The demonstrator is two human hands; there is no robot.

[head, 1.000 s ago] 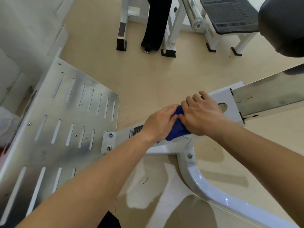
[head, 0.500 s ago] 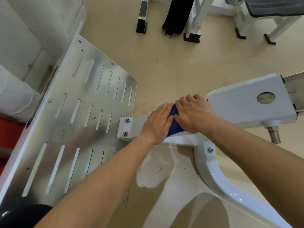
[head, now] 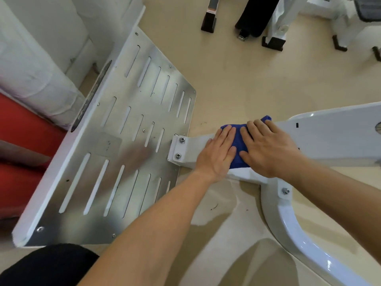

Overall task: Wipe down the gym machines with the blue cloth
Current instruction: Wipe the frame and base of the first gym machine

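Fingers [head: 227, 139] of both hands lay straight and flat, pressing the blue cloth [head: 239, 147] onto the white frame beam [head: 329, 137] beside the slotted footplate [head: 127, 141] — gripping nothing. Wiping seemed mid-way on this beam; the footplate and the machines beyond [head: 276, 21] probably remained. The left hand [head: 218, 157] and right hand [head: 270, 149] sat side by side — forearms stretched forward.

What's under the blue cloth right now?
The white machine arm, near its bolted bracket. The left hand and right hand press flat on the blue cloth, so the arm's surface beneath is hidden.
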